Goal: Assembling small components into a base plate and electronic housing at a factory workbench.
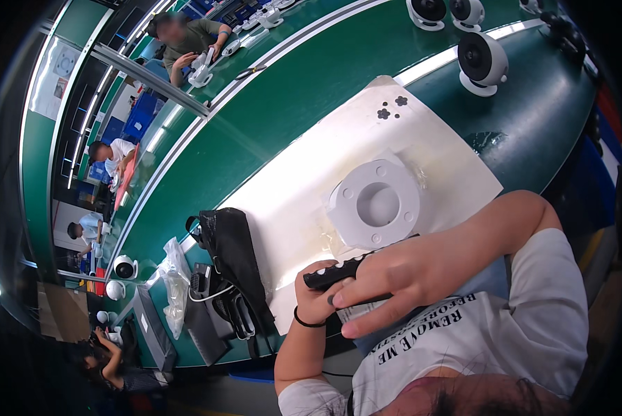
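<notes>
Near our chest we grip a black bar-shaped remote with white buttons (338, 272), its long axis running left-right; left hand (316, 299) curls closed underneath, right hand (401, 277) pinches over it.

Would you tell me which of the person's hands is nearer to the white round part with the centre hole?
Right. The right hand lies just below the white round part, nearly touching; the left hand sits lower-left, gripping a black strip.
</notes>
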### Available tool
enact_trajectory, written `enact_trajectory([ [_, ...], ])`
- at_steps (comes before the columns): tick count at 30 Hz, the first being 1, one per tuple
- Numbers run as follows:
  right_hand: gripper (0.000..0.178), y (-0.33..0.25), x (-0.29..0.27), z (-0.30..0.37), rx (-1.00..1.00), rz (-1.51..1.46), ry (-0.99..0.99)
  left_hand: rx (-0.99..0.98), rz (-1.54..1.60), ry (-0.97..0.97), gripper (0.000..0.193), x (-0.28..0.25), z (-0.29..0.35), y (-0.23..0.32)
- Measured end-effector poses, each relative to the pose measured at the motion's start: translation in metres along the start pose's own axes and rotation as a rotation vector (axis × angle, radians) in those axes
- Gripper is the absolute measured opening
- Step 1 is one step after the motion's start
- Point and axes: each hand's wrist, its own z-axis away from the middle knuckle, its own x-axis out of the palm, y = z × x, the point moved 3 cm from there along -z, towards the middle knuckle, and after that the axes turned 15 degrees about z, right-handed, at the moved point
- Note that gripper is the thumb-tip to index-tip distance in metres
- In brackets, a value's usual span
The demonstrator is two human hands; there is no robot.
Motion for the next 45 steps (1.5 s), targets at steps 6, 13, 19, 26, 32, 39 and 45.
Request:
enact_trajectory([
  [6, 0.061, 0.0, -0.036, 0.009, 0.187, 0.131, 0.208, 0.107, 0.067, 0.045, 0.017, 0.009, -0.001, 0.007],
  [13, 0.071, 0.047, -0.074, 0.024, 0.662, 0.086, 0.361, 0.084, -0.008, 0.002, 0.014, 0.011, -0.005, 0.009],
  [19, 0.071, 0.052, -0.07, 0.025, 0.694, 0.078, 0.299, 0.08, 0.013, -0.026, 0.013, 0.012, -0.006, 0.01],
  [26, 0.077, 0.053, -0.07, 0.027, 0.666, 0.224, 0.289, 0.084, 0.014, -0.011, 0.014, 0.017, -0.008, 0.011],
  [32, 0.07, 0.033, -0.063, 0.016, 0.615, 0.517, 0.169, 0.11, -0.01, -0.062, 0.015, 0.014, -0.007, 0.011],
  [39, 0.068, 0.018, -0.044, 0.012, 0.533, 0.539, -0.048, 0.025, -0.042, -0.017, 0.012, 0.016, -0.006, 0.01],
  [45, 0.062, 0.034, -0.06, 0.01, 0.417, 0.735, 0.355, 0.017, -0.043, 0.0, 0.014, 0.014, -0.005, 0.007],
])
